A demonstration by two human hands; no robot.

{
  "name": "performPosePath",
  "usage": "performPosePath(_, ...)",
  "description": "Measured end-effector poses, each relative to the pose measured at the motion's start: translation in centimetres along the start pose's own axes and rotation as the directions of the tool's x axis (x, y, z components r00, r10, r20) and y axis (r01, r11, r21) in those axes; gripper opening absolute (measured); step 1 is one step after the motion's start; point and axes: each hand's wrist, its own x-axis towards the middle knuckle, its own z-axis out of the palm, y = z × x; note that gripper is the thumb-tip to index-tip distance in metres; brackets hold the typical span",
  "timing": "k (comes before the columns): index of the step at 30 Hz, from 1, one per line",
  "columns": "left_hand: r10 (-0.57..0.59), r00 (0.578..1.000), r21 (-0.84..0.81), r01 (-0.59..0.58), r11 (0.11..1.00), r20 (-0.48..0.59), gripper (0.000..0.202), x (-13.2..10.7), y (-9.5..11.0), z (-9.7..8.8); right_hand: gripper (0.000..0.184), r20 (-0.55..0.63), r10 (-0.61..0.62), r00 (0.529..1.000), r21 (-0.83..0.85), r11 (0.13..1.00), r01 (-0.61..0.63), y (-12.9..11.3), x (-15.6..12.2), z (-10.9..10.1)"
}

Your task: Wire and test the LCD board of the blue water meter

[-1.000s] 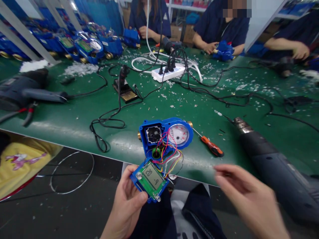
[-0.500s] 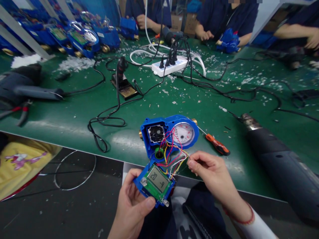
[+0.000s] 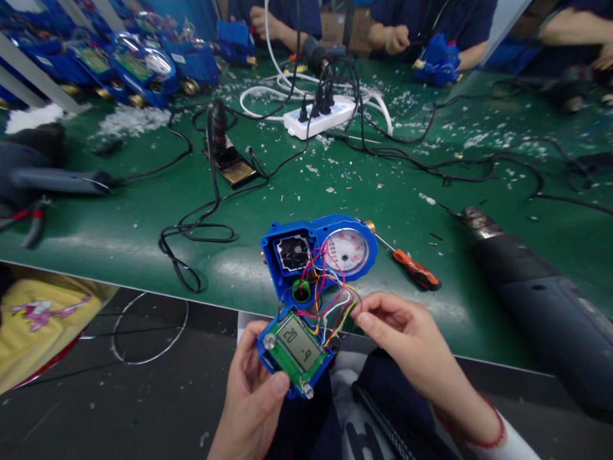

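Observation:
My left hand (image 3: 256, 383) grips a blue-cased display module (image 3: 297, 348), its thumb on the near edge; the green board carries an LCD with digits. Thin red, white, yellow and black wires (image 3: 335, 306) run from the module to a blue water meter (image 3: 316, 255) lying at the table's front edge. The meter has a round white dial, an opened square compartment and brass ends. At the right of the wire bundle, my right hand (image 3: 397, 332) pinches with thumb and index finger at a thin dark wire; the fingertips partly hide it.
Right of the meter lies an orange-handled screwdriver (image 3: 416, 268), then a heat gun (image 3: 527, 294). A soldering iron in its stand (image 3: 230, 160) and a white power strip (image 3: 320, 118) with tangled cords sit further back. More blue meters (image 3: 138, 67) stand back left. Co-workers sit opposite.
My right hand has shifted slightly left, fingertips closer to the wires. The display module stays in my left hand. The whole view has moved a little.

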Motion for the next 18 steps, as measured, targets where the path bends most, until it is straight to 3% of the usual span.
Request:
performPosePath(1, -0.002, 1.0, 0.0, 0.002, 1.0, -0.02, 0.049, -0.1, 0.1, 0.1, 0.027, -0.006, 0.054, 0.999, 0.084, 0.995, -0.053, 0.1, 0.0, 0.3)
performPosePath(3, -0.009, 0.997, -0.009, 0.008, 1.0, -0.08, 0.05, -0.3, 0.2, 0.4, 0.03, -0.146, 0.116, 0.983, 0.23, 0.97, -0.08, 0.5, 0.1, 0.4)
performPosePath(6, -0.018, 0.993, -0.019, 0.016, 1.0, -0.113, 0.051, -0.4, 0.3, 0.4, 0.03, -0.387, 0.134, 0.912, 0.346, 0.938, 0.009, 1.1, 0.0, 0.3)
performPosePath(8, -0.013, 0.997, -0.01, 0.013, 1.0, -0.079, 0.049, -0.3, 0.3, 0.3, 0.031, -0.336, 0.107, 0.936, 0.326, 0.945, 0.009, 1.3, -0.5, 0.5)
performPosePath(10, -0.001, 1.0, 0.003, 0.001, 1.0, -0.023, 0.045, -0.2, 0.1, 0.1, 0.032, -0.141, 0.11, 0.984, 0.292, 0.954, -0.065, 1.1, -1.2, 1.2)
performPosePath(12, 0.007, 1.0, 0.0, -0.007, 1.0, -0.015, 0.044, -0.1, -0.1, 0.1, 0.031, 0.013, 0.146, 0.989, 0.273, 0.951, -0.144, 0.8, -1.7, 2.0)
performPosePath(15, 0.01, 0.999, -0.014, -0.011, 1.0, -0.047, 0.045, -0.2, -0.2, 0.3, 0.032, 0.015, 0.162, 0.987, 0.252, 0.954, -0.161, 0.7, -1.9, 2.5)
performPosePath(18, 0.02, 1.0, -0.007, -0.02, 1.0, 0.002, 0.043, -0.2, -0.3, 0.2, 0.03, -0.091, 0.071, 0.993, 0.144, 0.988, -0.058, 1.3, -1.4, 1.7)
